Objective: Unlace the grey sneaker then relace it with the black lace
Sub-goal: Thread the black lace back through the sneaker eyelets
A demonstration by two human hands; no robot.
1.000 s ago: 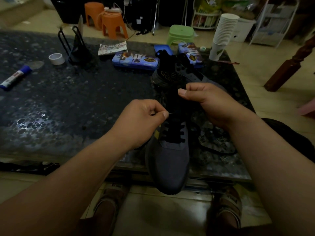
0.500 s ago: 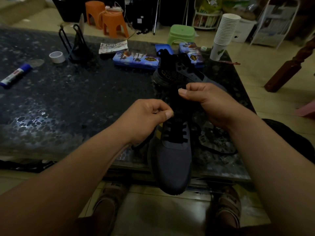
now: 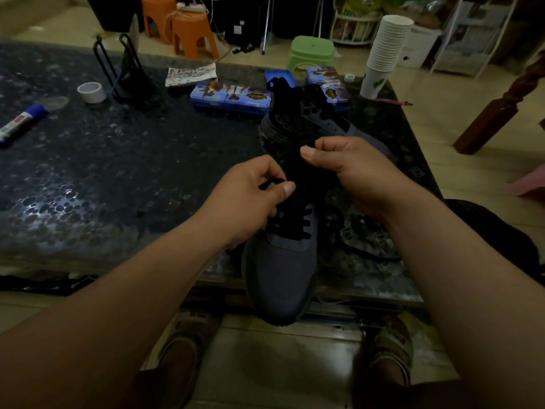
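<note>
Head view: left hand (image 3: 250, 199) pinches the lace (image 3: 295, 223) over the sneaker (image 3: 280, 273); right hand (image 3: 351, 172) grips its dark upper. Shut blue tins (image 3: 230, 95) lie behind, near stacked cups (image 3: 386, 45).

Only readable mark I get: pale lettering on the side of the far sneaker (image 3: 295, 124), looks like "adi…" from a brand name, the rest lost in the dark. Printed logos on the blue tins (image 3: 230, 97) and the label on the glue stick (image 3: 17, 125) are too blurred for me to read.
</note>
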